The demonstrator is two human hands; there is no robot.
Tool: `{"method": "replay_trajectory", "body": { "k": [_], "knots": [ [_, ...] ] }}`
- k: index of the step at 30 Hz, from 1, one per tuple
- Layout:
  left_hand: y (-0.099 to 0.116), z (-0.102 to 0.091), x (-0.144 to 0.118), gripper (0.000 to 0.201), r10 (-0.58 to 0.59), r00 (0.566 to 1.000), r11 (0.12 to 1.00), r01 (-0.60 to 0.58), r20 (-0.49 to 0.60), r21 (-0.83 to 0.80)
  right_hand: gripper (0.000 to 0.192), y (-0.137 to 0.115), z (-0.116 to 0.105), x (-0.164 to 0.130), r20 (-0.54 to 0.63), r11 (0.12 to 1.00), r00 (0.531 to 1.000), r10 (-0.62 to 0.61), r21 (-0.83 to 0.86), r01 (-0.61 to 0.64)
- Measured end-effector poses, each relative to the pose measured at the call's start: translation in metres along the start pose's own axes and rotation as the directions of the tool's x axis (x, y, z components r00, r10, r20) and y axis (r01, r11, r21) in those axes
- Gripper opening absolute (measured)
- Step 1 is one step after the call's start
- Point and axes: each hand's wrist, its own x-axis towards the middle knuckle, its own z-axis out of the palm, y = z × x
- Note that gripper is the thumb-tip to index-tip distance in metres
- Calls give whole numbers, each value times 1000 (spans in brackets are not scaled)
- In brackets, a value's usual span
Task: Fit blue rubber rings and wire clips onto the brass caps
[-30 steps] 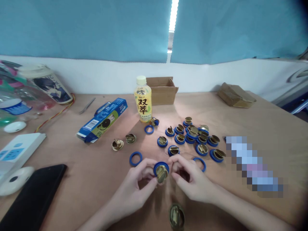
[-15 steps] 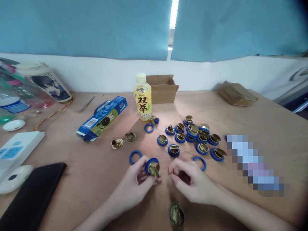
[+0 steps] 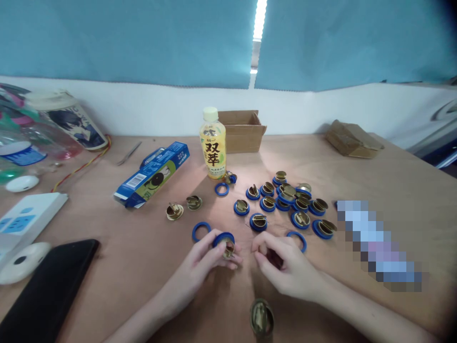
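The left hand (image 3: pixel 200 267) pinches a brass fitting with a blue ring (image 3: pixel 224 243) around it, held just above the wooden table (image 3: pixel 143 267) near the front edge, thumb and fingers clamped on the ring's rim. The right hand (image 3: pixel 282 267) rests just beside it, apart from the piece, fingers curled loosely inward; whether it holds anything small I cannot tell, since the palm is shadowed. For this kind of handling, a grip on the ring's outer edge rather than on the brass flap seems wise, keeping the ring level so it sits evenly around the metal, with the other hand close enough to steady it. A bare blue ring (image 3: pixel 201 231) lies on the table touching or nearly touching the left fingertips, and another loose ring (image 3: pixel 297 240) lies just past the right hand. Further back is a cluster of ringed fittings (image 3: pixel 289 202), and two bare brass fittings (image 3: pixel 183 207) sit to the left. One more brass piece (image 3: pixel 262 318) lies near the bottom edge. As for containers, a small cardboard box (image 3: pixel 243 131) stands open behind a capped yellow drink bottle (image 3: pixel 212 150); its inside is hidden.
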Motion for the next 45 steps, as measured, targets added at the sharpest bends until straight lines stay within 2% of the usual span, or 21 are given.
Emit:
{"method": "replay_trajectory", "body": {
  "k": [2,4,6,9,12,16,21,25,30,35,45],
  "knots": [
    [0,0,1,41,-1,1000,998,1,-6,-69,9,1,-2,1,-57,999,998,-8,-42,6],
    [2,0,1,39,10,999,1000,-11,-34,-28,8,3,-7,2,-136,996,991,-9,-88,-3],
    [3,2,1,33,49,997,995,-44,-59,84,9,6,-13,2,-223,991,975,-11,-131,-19],
    [3,3,-2,21,188,978,948,-157,-90,276,18,8,-22,3,-321,983,947,-11,-177,-49],
    [0,4,-4,28,308,949,850,-244,-65,467,23,9,-25,3,-355,979,935,-9,-194,-64],
    [-2,4,-5,41,355,932,799,-259,-77,543,19,7,-20,3,-300,980,954,-28,-196,-32],
    [-1,5,-4,40,389,917,749,-259,-89,610,16,5,-13,1,-236,983,971,-42,-186,-3],
    [-2,5,-5,36,412,909,698,-270,-63,664,14,8,-11,0,-185,983,983,4,-181,-38],
    [-2,3,-4,37,405,912,707,-264,-69,656,10,15,-10,1,-113,972,988,102,-201,-124],
    [1,5,-4,33,401,913,717,-263,-74,646,6,17,-16,3,-122,946,991,61,-310,-96],
    [0,4,-4,33,401,914,713,-269,-62,647,6,16,-24,5,-4,906,1000,30,-423,-28]
  ]
}}
